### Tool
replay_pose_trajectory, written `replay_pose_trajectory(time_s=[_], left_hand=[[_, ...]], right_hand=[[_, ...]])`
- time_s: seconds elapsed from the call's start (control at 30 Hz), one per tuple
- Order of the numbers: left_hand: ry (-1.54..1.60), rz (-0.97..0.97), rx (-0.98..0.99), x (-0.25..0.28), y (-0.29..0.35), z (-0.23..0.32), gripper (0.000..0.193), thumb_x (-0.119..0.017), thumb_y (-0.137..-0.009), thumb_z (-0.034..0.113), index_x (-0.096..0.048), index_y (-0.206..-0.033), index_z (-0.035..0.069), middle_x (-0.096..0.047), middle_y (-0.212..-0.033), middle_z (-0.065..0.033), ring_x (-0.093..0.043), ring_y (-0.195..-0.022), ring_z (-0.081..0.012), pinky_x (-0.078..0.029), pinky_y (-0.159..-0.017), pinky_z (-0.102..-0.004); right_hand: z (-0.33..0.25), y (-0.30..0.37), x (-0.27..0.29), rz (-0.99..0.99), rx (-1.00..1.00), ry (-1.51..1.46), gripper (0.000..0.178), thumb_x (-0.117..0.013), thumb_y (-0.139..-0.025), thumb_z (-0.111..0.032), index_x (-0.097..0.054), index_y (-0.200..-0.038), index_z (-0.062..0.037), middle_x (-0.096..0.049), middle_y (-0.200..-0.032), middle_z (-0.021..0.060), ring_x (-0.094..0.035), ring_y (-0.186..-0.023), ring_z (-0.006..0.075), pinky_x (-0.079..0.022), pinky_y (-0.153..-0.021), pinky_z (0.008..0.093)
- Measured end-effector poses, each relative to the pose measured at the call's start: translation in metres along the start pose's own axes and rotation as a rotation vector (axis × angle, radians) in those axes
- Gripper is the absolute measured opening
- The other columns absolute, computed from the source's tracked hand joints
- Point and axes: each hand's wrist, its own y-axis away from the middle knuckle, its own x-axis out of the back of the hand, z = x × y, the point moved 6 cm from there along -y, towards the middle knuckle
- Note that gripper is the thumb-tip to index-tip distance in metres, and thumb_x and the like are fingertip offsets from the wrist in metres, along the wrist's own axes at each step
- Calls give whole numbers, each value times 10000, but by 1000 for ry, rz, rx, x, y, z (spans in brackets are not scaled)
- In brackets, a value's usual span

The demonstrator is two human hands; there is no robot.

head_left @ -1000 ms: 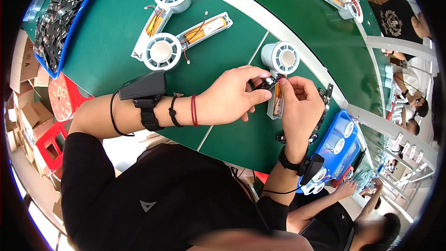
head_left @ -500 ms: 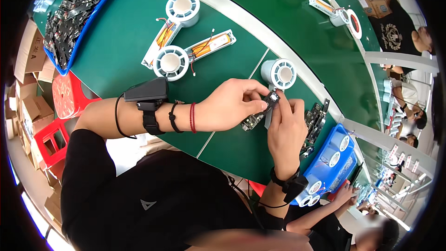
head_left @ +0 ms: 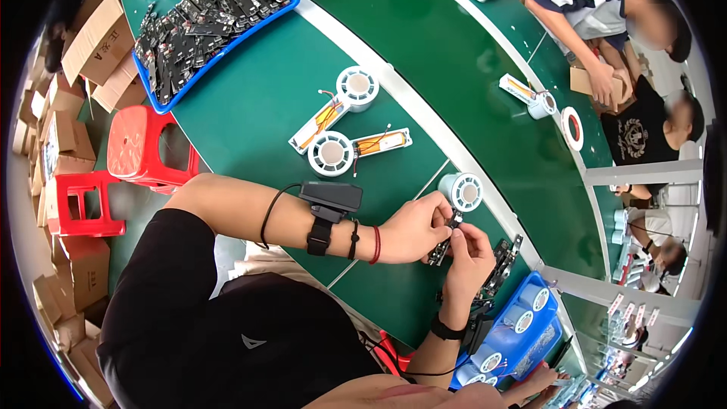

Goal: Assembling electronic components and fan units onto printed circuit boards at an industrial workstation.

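My left hand (head_left: 418, 230) pinches a narrow black circuit board (head_left: 437, 255) between thumb and fingers. From the right side, my right hand (head_left: 469, 263) grips the same board, its fingertips close to those of the left. Right behind the hands lies a pale blue handheld fan body (head_left: 463, 192) with a round spoked grille; its handle is mostly hidden by my hands. A pile of loose circuit boards (head_left: 501, 266) rests on the green table just right of my right hand.
Two fan bodies (head_left: 331, 153) with orange batteries and wires in open handles lie farther left. A blue tray (head_left: 198, 68) heaped with boards stands at the far left; a blue bin (head_left: 551, 310) of fan bodies stands right. Red stools (head_left: 136, 148) flank the table. Co-workers sit across.
The view has shifted, showing more of the left tray and the people across. My hands stay together on the circuit board, which now stands more steeply between them.
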Motion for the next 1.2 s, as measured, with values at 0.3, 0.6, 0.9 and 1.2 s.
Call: replay_pose_trajectory(time_s=[0.3,0.6,0.9,1.2], left_hand=[[-133,-115,77,2,-5,10,266,-662,-972,78,-426,-1070,2,-601,-818,-87,-651,-591,-150,-525,-392,-307],[-562,-190,-218,2,-23,3,276,-662,-978,205,-491,-1014,-8,-642,-758,-151,-665,-582,-290,-544,-570,-430],[-1005,-195,-425,15,-5,37,332,-666,-958,343,-569,-949,26,-680,-764,-150,-715,-713,-359,-568,-632,-468],[-1110,-211,-767,0,19,22,193,-645,-955,217,-577,-919,40,-679,-760,-116,-712,-691,-298,-564,-571,-394]], right_hand=[[-2,-9,-1,-12,-99,96,174,-685,-982,-87,-697,-1115,25,-707,-899,33,-605,-705,70,-475,-571,218],[-22,-13,0,-120,-193,438,296,-652,-1012,-175,-672,-1205,48,-733,-888,86,-614,-644,101,-501,-565,266],[-42,-45,-20,-238,-108,751,270,-695,-921,-189,-728,-986,71,-745,-757,117,-688,-650,152,-538,-608,307],[-112,-219,-69,-140,313,1296,425,-661,-815,-387,-720,-803,33,-703,-734,233,-722,-734,388,-555,-725,458]])
